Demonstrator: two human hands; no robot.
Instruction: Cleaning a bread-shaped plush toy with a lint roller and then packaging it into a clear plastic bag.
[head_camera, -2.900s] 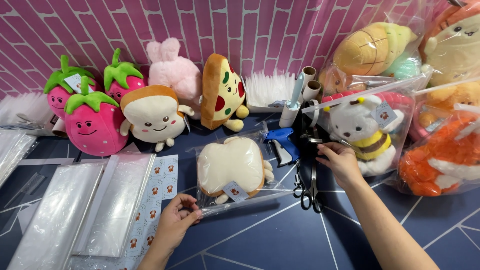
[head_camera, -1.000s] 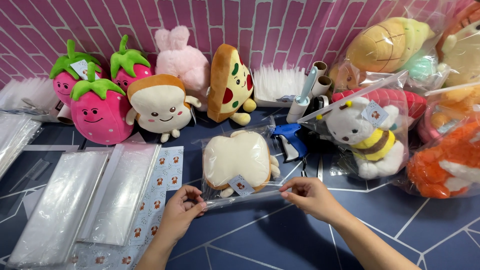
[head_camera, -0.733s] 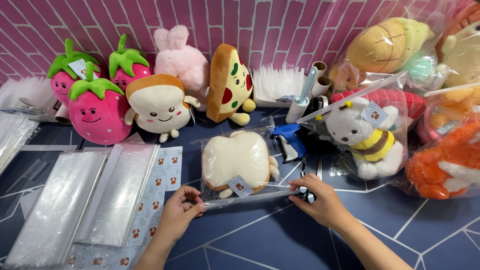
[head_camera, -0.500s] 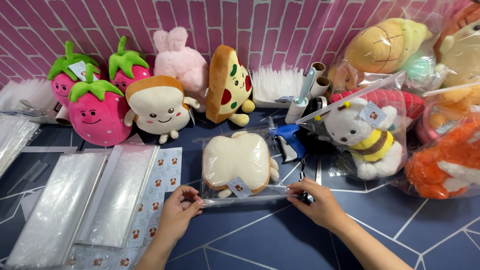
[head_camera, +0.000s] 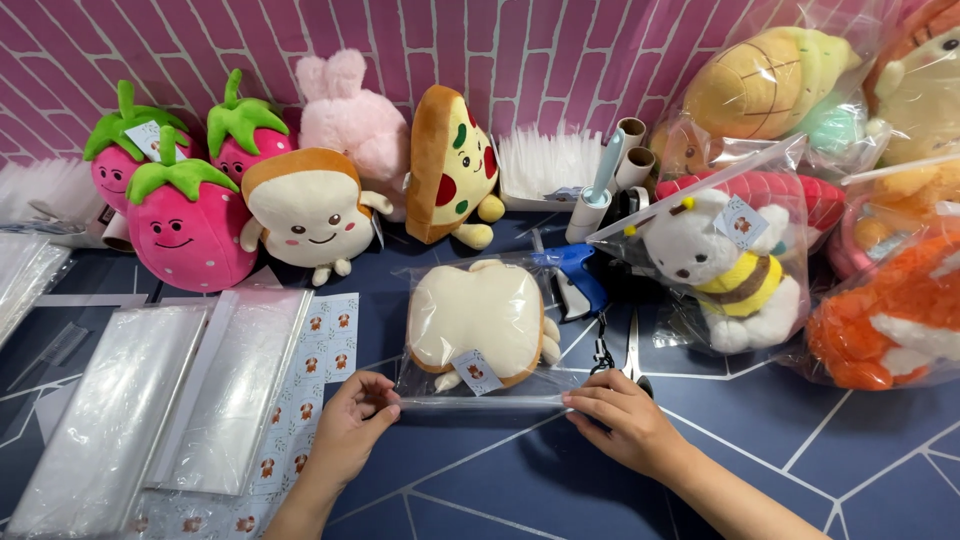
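Pinching the bag flap at both ends now, the right hand has left the scissors to join the left hand.

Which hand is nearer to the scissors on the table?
The right hand. It lies just below the scissors, pressing the bag's edge; the left hand holds the bag's far corner, well off to their left.

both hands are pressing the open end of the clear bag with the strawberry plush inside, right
Not quite: the head view shows a toast-shaped plush inside the clear bag, not a strawberry. The strawberry plushes stand unbagged by the wall. The left hand and right hand do both press the bag's open end.
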